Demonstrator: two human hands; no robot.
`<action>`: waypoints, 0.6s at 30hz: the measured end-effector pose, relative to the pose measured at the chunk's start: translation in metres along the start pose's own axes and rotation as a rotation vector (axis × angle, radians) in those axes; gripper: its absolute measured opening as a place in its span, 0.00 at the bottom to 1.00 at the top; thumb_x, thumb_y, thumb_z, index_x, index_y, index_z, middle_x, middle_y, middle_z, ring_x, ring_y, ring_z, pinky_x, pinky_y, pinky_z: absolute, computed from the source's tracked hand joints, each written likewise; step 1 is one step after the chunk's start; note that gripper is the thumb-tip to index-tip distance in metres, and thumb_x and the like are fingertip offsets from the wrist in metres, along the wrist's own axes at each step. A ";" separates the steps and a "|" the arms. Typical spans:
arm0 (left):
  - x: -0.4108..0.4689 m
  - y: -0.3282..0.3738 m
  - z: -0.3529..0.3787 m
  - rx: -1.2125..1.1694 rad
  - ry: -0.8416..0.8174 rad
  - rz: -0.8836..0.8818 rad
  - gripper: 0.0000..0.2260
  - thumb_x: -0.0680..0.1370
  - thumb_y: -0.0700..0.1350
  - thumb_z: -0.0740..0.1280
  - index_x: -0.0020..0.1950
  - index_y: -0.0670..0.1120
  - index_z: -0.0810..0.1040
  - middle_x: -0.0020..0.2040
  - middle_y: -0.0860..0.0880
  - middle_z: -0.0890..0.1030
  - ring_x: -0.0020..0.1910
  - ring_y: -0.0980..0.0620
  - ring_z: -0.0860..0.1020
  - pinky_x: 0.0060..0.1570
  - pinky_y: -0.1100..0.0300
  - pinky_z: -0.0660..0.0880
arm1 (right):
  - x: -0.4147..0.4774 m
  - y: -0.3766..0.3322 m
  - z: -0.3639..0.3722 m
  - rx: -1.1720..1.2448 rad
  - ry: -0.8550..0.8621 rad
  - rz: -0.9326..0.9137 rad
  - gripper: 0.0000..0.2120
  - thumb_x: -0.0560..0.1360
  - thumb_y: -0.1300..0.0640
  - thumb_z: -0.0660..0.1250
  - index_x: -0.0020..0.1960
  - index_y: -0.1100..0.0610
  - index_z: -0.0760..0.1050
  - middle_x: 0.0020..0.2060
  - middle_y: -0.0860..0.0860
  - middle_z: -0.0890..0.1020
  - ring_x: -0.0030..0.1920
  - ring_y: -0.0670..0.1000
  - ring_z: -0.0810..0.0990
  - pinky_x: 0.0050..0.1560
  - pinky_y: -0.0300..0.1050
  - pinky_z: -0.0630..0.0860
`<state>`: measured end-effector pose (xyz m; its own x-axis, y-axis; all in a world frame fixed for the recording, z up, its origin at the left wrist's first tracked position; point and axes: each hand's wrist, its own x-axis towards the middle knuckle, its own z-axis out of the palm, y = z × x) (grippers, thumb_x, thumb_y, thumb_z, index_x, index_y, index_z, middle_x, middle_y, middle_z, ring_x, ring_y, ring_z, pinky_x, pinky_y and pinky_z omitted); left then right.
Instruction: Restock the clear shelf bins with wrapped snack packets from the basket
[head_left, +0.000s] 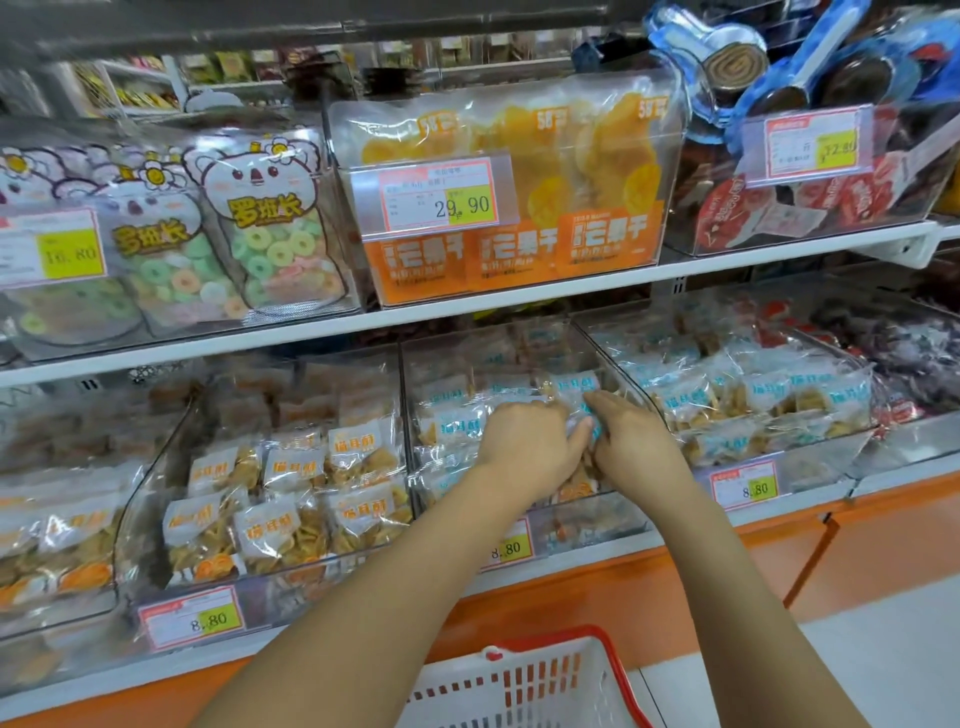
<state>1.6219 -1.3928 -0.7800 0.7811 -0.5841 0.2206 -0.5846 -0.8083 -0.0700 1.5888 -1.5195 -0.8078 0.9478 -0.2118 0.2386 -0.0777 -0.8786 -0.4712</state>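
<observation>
Hands (524, 447) pressing blue-label packets (574, 389) in middle bin (410, 415)

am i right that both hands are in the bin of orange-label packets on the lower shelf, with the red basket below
Not quite. The head view shows the left hand and right hand in the middle bin, which holds blue-label packets. The orange-label packets fill the bin to its left. The rest holds: lower shelf, red basket below.
</observation>
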 end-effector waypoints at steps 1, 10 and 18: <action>0.002 0.000 0.000 -0.009 -0.007 -0.007 0.24 0.83 0.58 0.48 0.66 0.45 0.74 0.55 0.43 0.80 0.53 0.43 0.78 0.41 0.56 0.66 | 0.001 0.000 0.000 0.007 -0.011 -0.001 0.25 0.77 0.64 0.58 0.74 0.59 0.64 0.73 0.56 0.66 0.72 0.56 0.65 0.70 0.49 0.65; -0.010 -0.035 -0.011 -0.261 0.076 -0.170 0.26 0.83 0.55 0.45 0.75 0.42 0.62 0.74 0.42 0.66 0.73 0.45 0.62 0.72 0.54 0.57 | -0.020 -0.048 0.023 0.112 0.435 -0.135 0.24 0.80 0.48 0.49 0.60 0.59 0.77 0.62 0.55 0.78 0.61 0.57 0.72 0.62 0.49 0.64; 0.012 -0.092 -0.009 -0.332 -0.195 -0.354 0.30 0.81 0.63 0.46 0.66 0.43 0.74 0.62 0.40 0.77 0.60 0.43 0.75 0.56 0.54 0.72 | -0.011 -0.049 0.049 0.139 0.405 -0.129 0.27 0.79 0.44 0.48 0.60 0.58 0.78 0.64 0.55 0.76 0.65 0.57 0.70 0.65 0.57 0.69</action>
<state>1.6828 -1.3250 -0.7625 0.9512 -0.3083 -0.0129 -0.2910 -0.9101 0.2951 1.5973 -1.4534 -0.8291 0.7472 -0.2792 0.6030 0.1016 -0.8488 -0.5189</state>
